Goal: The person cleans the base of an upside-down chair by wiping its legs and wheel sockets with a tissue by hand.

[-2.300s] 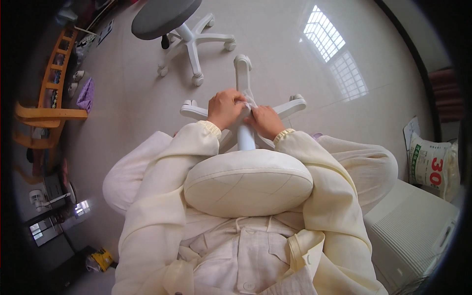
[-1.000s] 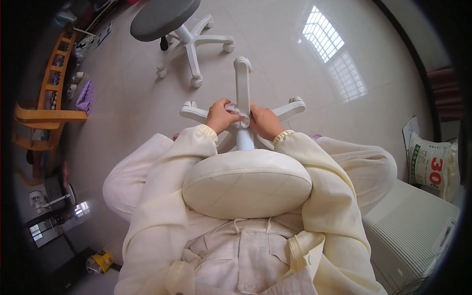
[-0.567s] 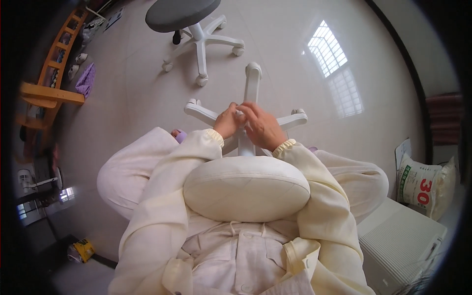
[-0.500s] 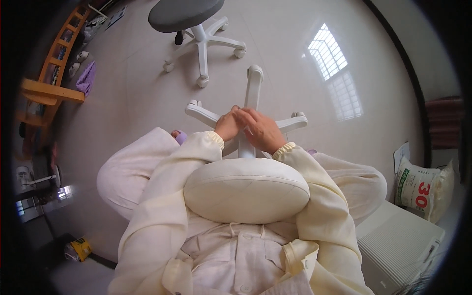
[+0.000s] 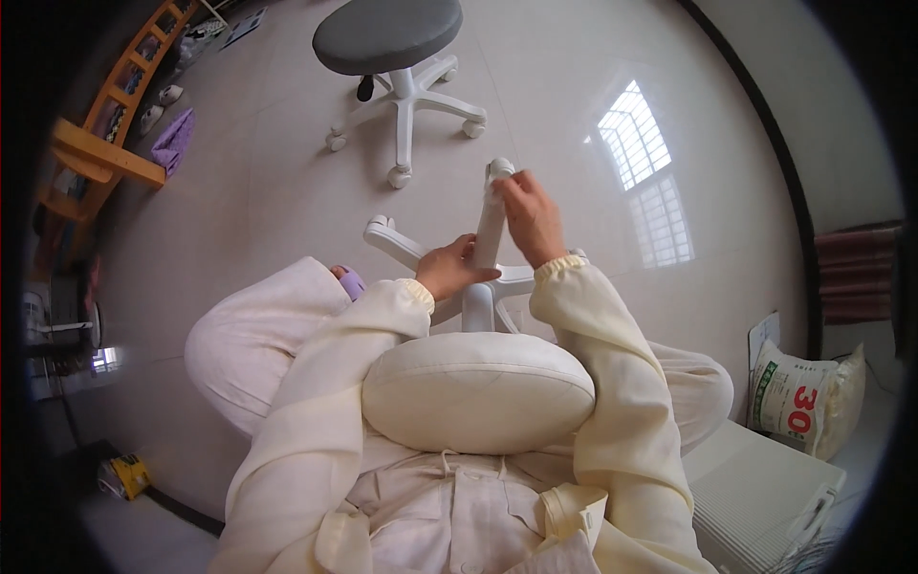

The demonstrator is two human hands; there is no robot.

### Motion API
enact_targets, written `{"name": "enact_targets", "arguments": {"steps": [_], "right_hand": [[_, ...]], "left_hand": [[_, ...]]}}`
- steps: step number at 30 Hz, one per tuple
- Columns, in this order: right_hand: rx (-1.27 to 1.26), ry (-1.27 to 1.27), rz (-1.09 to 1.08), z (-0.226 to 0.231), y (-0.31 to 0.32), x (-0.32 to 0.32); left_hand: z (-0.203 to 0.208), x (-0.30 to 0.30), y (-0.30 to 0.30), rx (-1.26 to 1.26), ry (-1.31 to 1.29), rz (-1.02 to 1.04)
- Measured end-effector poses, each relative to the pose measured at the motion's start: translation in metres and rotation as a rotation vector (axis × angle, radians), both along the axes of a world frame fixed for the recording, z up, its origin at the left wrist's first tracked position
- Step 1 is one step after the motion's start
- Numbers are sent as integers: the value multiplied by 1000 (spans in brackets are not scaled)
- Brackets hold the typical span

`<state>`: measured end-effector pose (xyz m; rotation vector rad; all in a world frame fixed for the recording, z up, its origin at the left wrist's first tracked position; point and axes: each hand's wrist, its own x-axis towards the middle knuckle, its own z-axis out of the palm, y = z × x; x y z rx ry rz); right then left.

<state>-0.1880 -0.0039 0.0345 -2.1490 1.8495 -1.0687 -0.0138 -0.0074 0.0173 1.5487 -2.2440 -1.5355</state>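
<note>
Glossy pale tiles covered the floor (image 5: pixel 268 191), where a grey stool (image 5: pixel 387 38) stood upright beyond the work and orange wooden furniture (image 5: pixel 107 158) ran up the far left. From my remote seat, I had the white stool (image 5: pixel 478 392) tipped between the person's bent legs, cushion toward the lap, wheeled base pointing away. I saw the left hand (image 5: pixel 449 268) at the base's hub, thumb and fingers parted, touching the root of the upper leg (image 5: pixel 490 230); I couldn't tell how firmly they held. The right hand (image 5: pixel 534 215) was at that leg's outer end, just beside the caster (image 5: pixel 500 166), fingers bent; blur kept me from telling how far they were closed or whether they held anything.
</note>
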Motion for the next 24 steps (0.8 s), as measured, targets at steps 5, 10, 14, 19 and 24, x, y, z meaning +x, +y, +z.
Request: {"name": "enact_targets", "arguments": {"steps": [5, 10, 14, 19, 24], "right_hand": [[-28, 134, 89, -5, 8, 3], [-22, 232, 424, -28, 52, 14], [16, 186, 424, -26, 40, 10], [-65, 174, 73, 0, 2, -3], [-24, 281, 378, -29, 41, 5]], "left_hand": [[-18, 9, -4, -40, 109, -36], [-9, 8, -4, -119, -6, -73], [-12, 8, -2, -153, -36, -87], [-19, 8, -1, -135, -7, -92], [-21, 5, 2, -202, -46, -66]]}}
